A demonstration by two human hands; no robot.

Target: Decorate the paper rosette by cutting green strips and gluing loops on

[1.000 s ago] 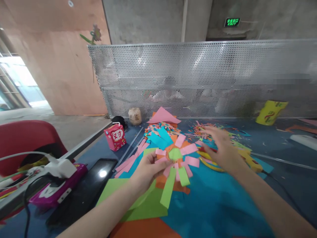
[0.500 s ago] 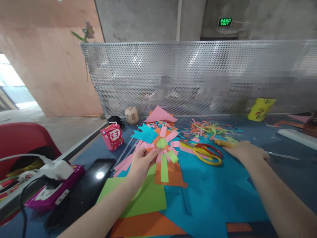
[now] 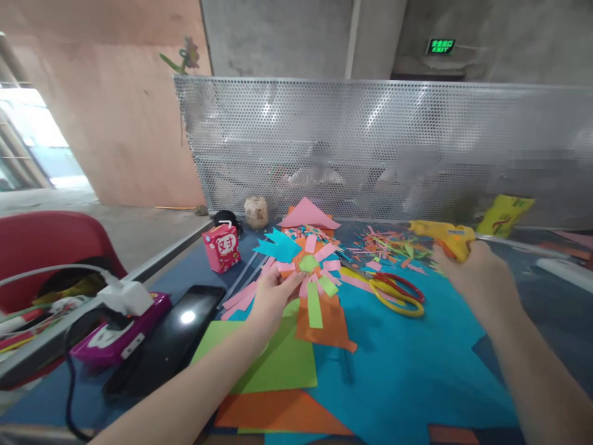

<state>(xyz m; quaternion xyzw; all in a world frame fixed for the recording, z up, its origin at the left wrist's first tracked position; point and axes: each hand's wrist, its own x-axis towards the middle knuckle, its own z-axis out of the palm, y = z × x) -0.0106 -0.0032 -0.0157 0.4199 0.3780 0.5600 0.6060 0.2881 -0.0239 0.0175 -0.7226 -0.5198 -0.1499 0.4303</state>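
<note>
My left hand [image 3: 273, 295] pinches a paper flower [image 3: 309, 262] with a green centre, pink and green petals and an orange layer beneath. My right hand [image 3: 482, 281] grips a yellow glue gun [image 3: 440, 233], raised above the table with its nozzle toward the left. Red and yellow scissors [image 3: 399, 295] lie between the hands on a blue sheet [image 3: 407, 364]. An orange paper piece [image 3: 324, 324] is just below the flower, and a green sheet [image 3: 278, 364] lies near my left forearm.
Small paper scraps [image 3: 384, 246] are heaped behind the scissors. At the left are a pink box [image 3: 221, 248], a black phone [image 3: 171, 340] and a purple power strip [image 3: 123, 334]. A perforated metal screen [image 3: 296, 136] stands at the back, with a yellow packet [image 3: 504, 215] at the right.
My right hand has lifted the glue gun off the table. The left hand still holds the flower. The whole view has shifted slightly.
</note>
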